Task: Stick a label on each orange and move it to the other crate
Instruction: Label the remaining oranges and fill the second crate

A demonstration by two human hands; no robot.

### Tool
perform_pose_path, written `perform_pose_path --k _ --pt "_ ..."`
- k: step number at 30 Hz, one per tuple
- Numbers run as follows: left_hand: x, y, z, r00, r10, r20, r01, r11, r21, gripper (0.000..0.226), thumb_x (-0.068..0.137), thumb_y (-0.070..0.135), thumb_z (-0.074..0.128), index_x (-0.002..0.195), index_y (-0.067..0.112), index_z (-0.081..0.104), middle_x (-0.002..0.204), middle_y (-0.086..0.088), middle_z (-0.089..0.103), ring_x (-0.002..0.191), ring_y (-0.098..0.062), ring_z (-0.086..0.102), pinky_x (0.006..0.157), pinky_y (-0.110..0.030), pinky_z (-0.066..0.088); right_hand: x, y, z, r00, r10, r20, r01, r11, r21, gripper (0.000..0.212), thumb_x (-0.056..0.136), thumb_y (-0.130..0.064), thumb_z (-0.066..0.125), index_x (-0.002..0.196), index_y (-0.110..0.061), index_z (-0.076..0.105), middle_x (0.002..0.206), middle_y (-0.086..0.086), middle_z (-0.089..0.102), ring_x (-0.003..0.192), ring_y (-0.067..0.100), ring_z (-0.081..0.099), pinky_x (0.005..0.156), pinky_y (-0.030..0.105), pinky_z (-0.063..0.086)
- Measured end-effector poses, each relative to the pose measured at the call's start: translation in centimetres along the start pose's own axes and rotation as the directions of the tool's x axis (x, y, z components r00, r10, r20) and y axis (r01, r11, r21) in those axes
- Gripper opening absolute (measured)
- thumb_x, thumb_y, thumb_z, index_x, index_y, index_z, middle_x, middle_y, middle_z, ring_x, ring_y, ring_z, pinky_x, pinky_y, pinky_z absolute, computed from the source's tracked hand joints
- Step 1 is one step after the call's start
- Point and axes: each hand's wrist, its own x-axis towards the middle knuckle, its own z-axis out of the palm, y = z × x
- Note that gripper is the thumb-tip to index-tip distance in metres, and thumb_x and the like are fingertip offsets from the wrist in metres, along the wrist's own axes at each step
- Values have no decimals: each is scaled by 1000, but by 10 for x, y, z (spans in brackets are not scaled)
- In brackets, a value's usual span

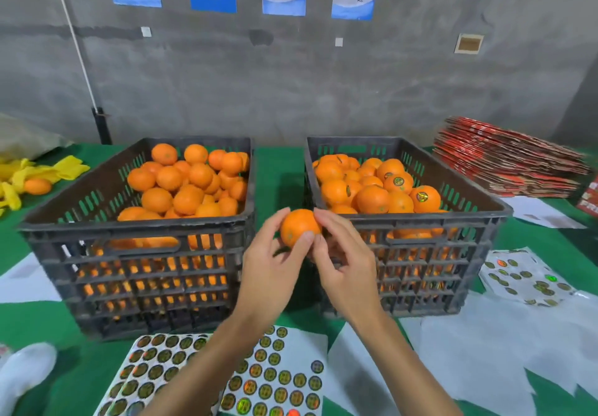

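My left hand (275,263) cradles the orange (299,226); my right hand (343,260) pinches its side, label unseen. I'd press flat, then move it to the right crate (420,218).

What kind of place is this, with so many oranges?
Probably a fruit packing room. Two black crates of oranges sit on a green table, with label sheets in front and flattened red cartons stacked nearby.

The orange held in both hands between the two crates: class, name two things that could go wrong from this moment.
1. The left hand and right hand hold the orange in the air over the gap between the crates; a slip could drop it onto the green table.
2. No label shows on its visible side, so it might reach the right crate unlabelled.
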Motion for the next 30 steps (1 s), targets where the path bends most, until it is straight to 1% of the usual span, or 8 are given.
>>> perform_pose_path --k 4,8,13,17,20,24,27,30 --pt "-40 -63 -9 970 -228 88 216 968 130 54 98 37 66 148 32 46 136 5 62 117 -10 66 101 -36 56 -68 37 2 947 227 228 -215 974 -79 31 101 -15 62 132 -13 66 138 -9 60 128 1 54 105 25 47" --pt "-66 -119 -16 943 -322 83 265 878 398 54 102 41 60 150 28 40 142 1 51 122 -12 57 107 -32 47 -107 68 3 824 358 439 -310 934 -180 29 102 -24 62 129 -17 68 133 -15 60 116 -1 59 100 31 51" --pt "-71 -147 -9 955 -284 89 202 838 508 50 104 42 50 149 33 30 137 8 35 121 -13 51 95 -27 41 -124 88 -7 741 389 548 -239 914 -326 29 97 -45 62 118 -28 73 126 -26 58 115 -6 54 101 24 46" --pt "-58 -152 8 969 -246 15 199 818 540 51 106 30 50 153 20 31 142 0 31 128 -22 49 96 -32 41 -133 97 -15 646 455 613 -211 878 -429 59 89 -66 60 134 -28 66 142 -30 46 128 -7 39 106 7 23" --pt "-57 -159 10 975 -222 2 185 815 549 52 106 31 51 153 21 31 145 2 30 131 -22 47 100 -35 44 -139 101 -14 663 466 586 -215 868 -448 67 91 -67 56 141 -23 60 139 -25 47 124 -5 37 103 5 22" --pt "-61 -166 4 986 -165 -4 140 824 549 51 105 30 51 152 19 35 143 0 34 129 -24 49 100 -39 47 -132 103 -11 687 444 575 -134 855 -500 62 95 -65 51 139 -23 63 124 -16 49 110 4 40 99 21 36" --pt "-62 -165 1 988 -153 -21 140 828 543 51 105 31 51 151 19 35 141 0 35 126 -23 51 97 -37 47 -129 102 -8 665 412 623 -6 838 -546 66 95 -70 43 137 -24 64 116 -12 46 98 7 34 87 26 34" --pt "-61 -165 -1 985 -172 -11 151 833 533 52 105 35 49 153 23 32 142 4 32 124 -21 54 99 -38 48 -127 104 -5 655 380 653 81 824 -561 68 95 -72 39 135 -24 65 113 -9 48 100 11 41 84 28 35"
